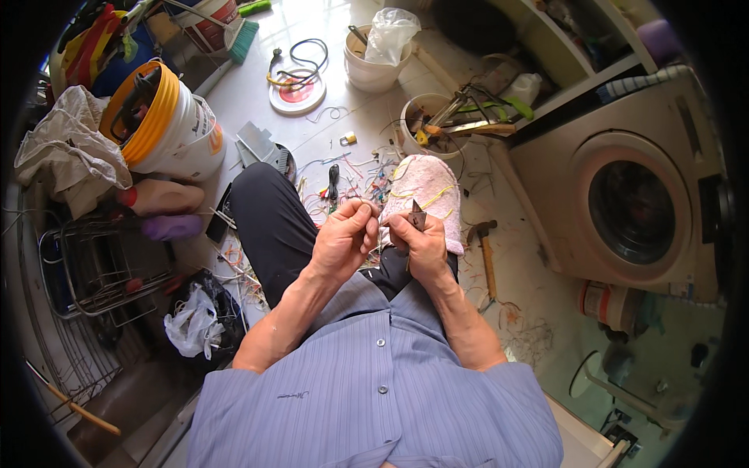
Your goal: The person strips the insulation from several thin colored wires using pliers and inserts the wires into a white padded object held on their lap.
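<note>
Above my lap, my left hand (343, 238) is closed, with thumb and forefinger pinched together on what looks like a thin wire, mostly hidden by the fingers. Close beside it, my right hand (424, 243) is wrapped round a short knife (418, 215), its pointed blade sticking up past the thumb. The fingertips of both hands nearly meet. A pink towel (425, 175) covers my right knee, with yellow wire bits lying on it. Beyond my hands, many cut wire pieces (378, 183) in several colours litter the floor around a bundled black cable (334, 181).
A hammer (488, 261) lies right of my knee, near a washing machine (624, 195). Ahead stand a tool bucket (409, 140) and a white bucket (367, 74). A coiled cable (312, 58) rests on a round lid (297, 97). At left are a large bucket (187, 140) and a wire rack (101, 273).
</note>
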